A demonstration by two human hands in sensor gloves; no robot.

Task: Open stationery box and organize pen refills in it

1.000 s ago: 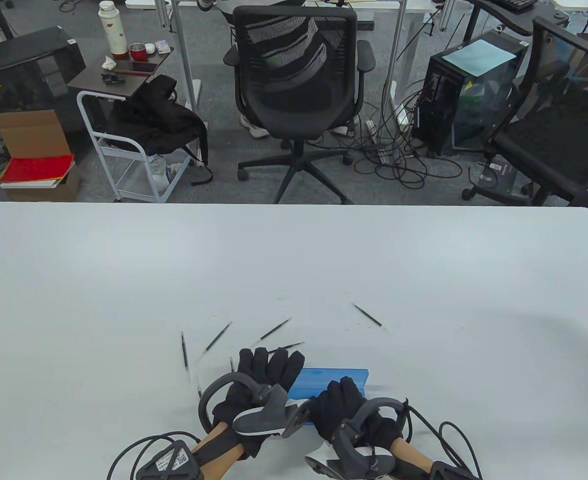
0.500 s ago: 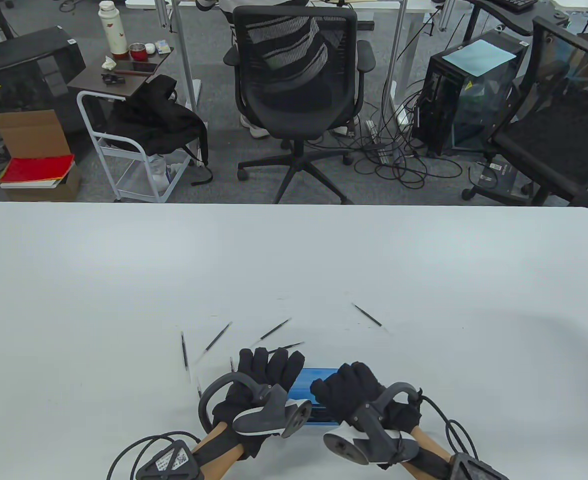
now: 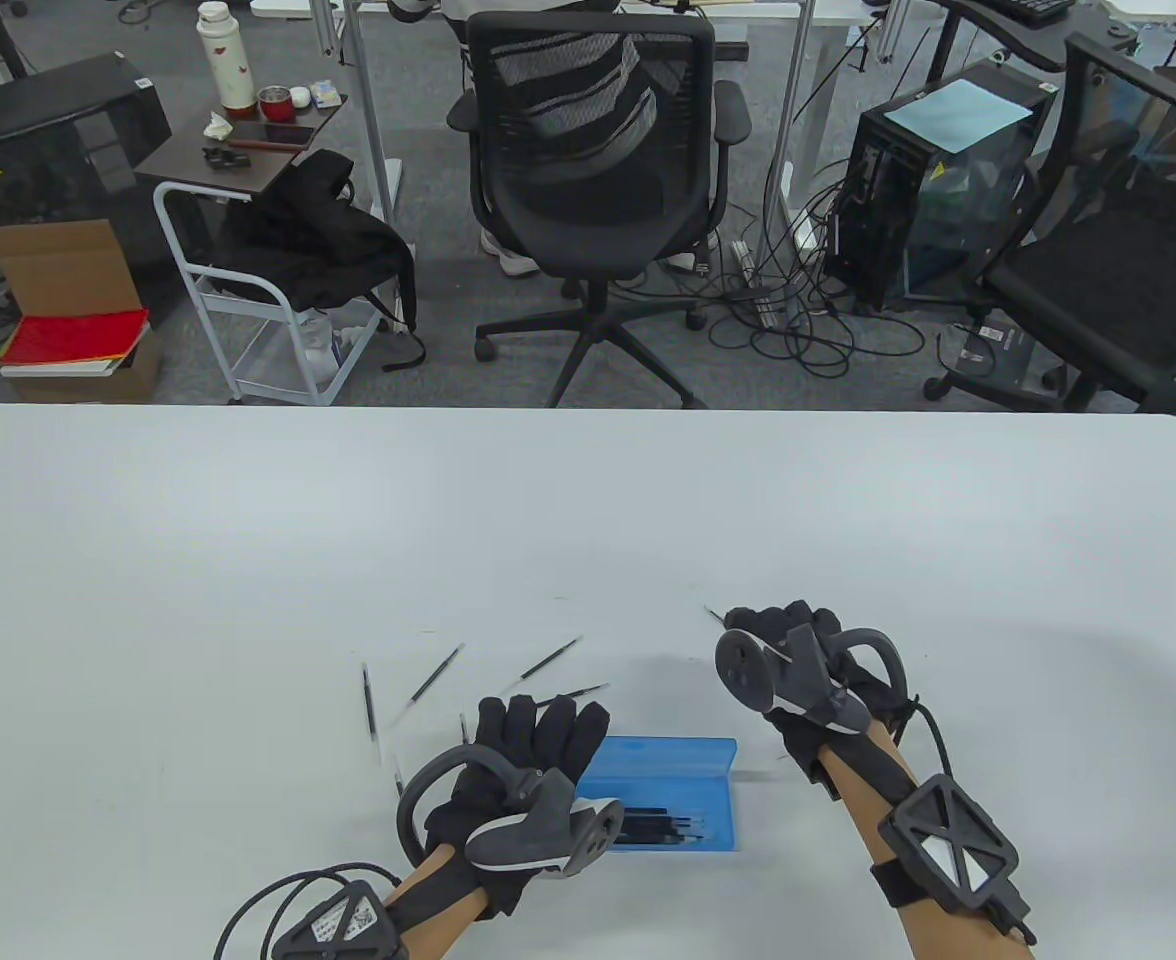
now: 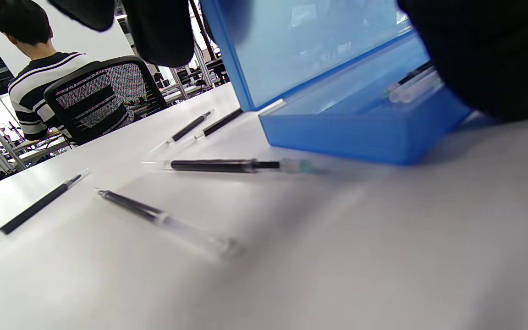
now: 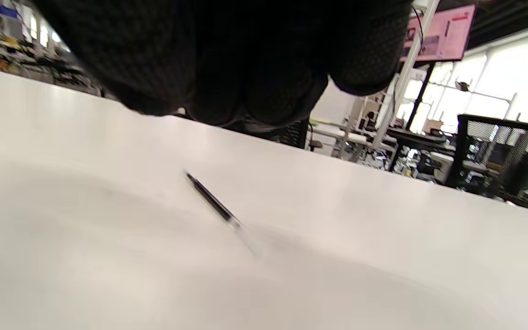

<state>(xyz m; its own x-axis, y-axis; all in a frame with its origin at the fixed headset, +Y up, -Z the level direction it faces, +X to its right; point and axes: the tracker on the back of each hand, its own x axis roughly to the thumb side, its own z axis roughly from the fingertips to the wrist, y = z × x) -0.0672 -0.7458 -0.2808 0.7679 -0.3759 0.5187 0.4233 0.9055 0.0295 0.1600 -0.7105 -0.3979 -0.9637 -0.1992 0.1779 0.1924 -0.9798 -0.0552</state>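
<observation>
The blue stationery box [image 3: 718, 815] lies open near the front edge, its lid [image 3: 668, 752] standing up at the back, and several black pen refills [image 3: 663, 828] lie inside. My left hand [image 3: 538, 742] rests with straight fingers against the box's left end [image 4: 351, 133]. My right hand [image 3: 770, 628] hovers with fingers hanging down over a lone refill [image 5: 213, 206] on the table and does not hold it. Other loose refills lie left of the box: one at the far left [image 3: 369, 700], a slanted one [image 3: 436, 672] and a third [image 3: 550, 658].
The white table [image 3: 248, 550] stretches far beyond the hands. In the left wrist view refills lie close by [image 4: 227, 165] and further out [image 4: 30, 211]. Behind the table are an office chair [image 3: 598, 170] with a person seated, a cart and computer cases.
My right hand has left the box and moved up and to the right, over the lone refill. The box now stands open with refills showing. The left hand has not moved.
</observation>
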